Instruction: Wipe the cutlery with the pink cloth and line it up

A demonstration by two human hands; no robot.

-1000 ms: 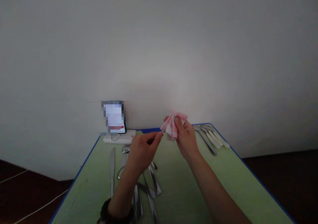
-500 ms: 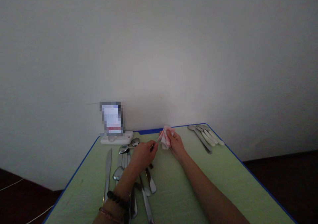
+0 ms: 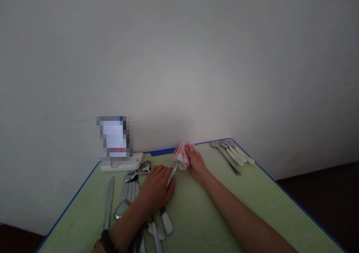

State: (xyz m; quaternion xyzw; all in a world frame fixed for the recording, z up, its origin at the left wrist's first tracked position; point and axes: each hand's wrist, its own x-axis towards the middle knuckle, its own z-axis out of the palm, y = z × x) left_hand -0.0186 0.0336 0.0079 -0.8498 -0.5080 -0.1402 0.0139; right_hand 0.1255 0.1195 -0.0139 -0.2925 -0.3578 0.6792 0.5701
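My right hand is closed round a pink-and-white cloth, above the far middle of the table. The cloth is folded over one end of a slim metal piece of cutlery, so its kind is hidden. My left hand grips the other end, the bare metal showing between thumb and fingers. Under my left hand and forearm lie a large spoon, several long metal pieces and a metal handle. Two small spoons rest just beyond that hand.
A table knife lies at the left of the green table. At the far left a blurred-out screen stands on a white base. Large metal spoons and several white-handled pieces lie far right. A wall rises behind.
My left hand has come nearer and turned flatter, baring more of the metal handle. The cloth and right hand have shifted slightly left. The whole view has turned a little.
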